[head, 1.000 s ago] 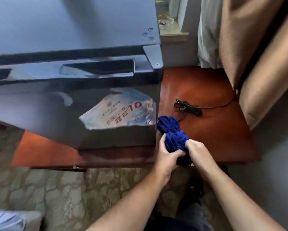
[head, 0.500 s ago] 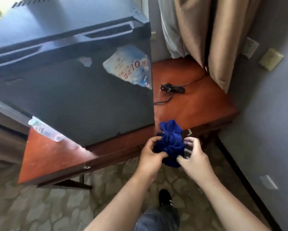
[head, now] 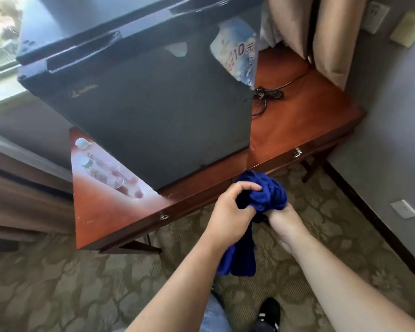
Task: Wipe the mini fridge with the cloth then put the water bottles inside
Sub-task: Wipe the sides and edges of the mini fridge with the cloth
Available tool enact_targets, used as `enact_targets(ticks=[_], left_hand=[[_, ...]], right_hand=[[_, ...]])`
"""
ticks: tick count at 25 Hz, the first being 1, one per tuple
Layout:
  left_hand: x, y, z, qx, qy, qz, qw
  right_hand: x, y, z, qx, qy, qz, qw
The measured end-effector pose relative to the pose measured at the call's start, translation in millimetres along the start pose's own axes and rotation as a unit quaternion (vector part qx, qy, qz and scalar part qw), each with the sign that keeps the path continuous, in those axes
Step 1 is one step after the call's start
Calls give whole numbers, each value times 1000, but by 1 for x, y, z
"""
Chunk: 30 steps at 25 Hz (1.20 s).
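1. The left hand (head: 233,207) is curled around a bunched dark blue cloth (head: 266,195), fingers wrapped over its top, in front of the near edge of the table.
2. The right hand (head: 283,219) grips the same cloth from below and to the right; most of its fingers are hidden under the fabric. The two hands are close together, both clamped on the cloth.
3. A loose tail of the cloth hangs down between the forearms, toward the floor.
4. Just beyond the hands stands the wooden table (head: 297,130), reddish-brown and glossy, with small metal drawer pulls on its near front.
5. The mini fridge (head: 153,111), dark grey with its door closed, sits on the table, to the left of and farther than the hands. A pale blue sticker (head: 237,58) with red print is on the far right part of its door.
6. The water bottles (head: 93,168) lie on the table just to the left of the fridge, clear with white caps; glare blurs them, so their number is hard to tell.
7. A coiled black cable (head: 269,94) lies on the tabletop to the right of the fridge.
8. Beige curtains (head: 321,32) hang at the far right, and a grey wall runs along the right side.
9. Patterned green carpet (head: 57,283) covers the floor; a black shoe (head: 270,310) shows at the near edge.
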<state>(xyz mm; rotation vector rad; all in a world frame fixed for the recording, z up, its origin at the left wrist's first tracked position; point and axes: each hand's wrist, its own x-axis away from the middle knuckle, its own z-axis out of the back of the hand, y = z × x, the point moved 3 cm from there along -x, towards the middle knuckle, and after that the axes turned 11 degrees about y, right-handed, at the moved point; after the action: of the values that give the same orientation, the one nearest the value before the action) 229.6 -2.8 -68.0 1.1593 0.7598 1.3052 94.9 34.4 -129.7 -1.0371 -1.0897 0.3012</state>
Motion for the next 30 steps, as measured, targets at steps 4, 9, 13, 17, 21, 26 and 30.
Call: enact_targets(ticks=[4, 9, 13, 17, 21, 26, 30], left_hand=[[-28, -34, 42, 117, -8, 121, 986], [-45, -101, 65, -68, -167, 217, 959], [-64, -104, 58, 70, -109, 294, 947], [-96, -95, 62, 367, -29, 432, 823], [-120, -85, 64, 270, -32, 369, 889], [-140, -101, 66, 139, -34, 286, 948], [-139, -113, 84, 110, -4, 291, 950]], right_hand=[[-1, -11, -43, -252, 73, -123, 957], [3, -36, -85, -308, 73, -140, 938], [-1, -62, -96, -265, 41, -116, 956], [-28, -68, -91, -64, 45, -95, 992], [-78, -71, -95, 256, 42, 3, 966], [-158, -73, -112, 310, 109, 47, 943], [-179, -52, -128, 329, 107, 32, 937]])
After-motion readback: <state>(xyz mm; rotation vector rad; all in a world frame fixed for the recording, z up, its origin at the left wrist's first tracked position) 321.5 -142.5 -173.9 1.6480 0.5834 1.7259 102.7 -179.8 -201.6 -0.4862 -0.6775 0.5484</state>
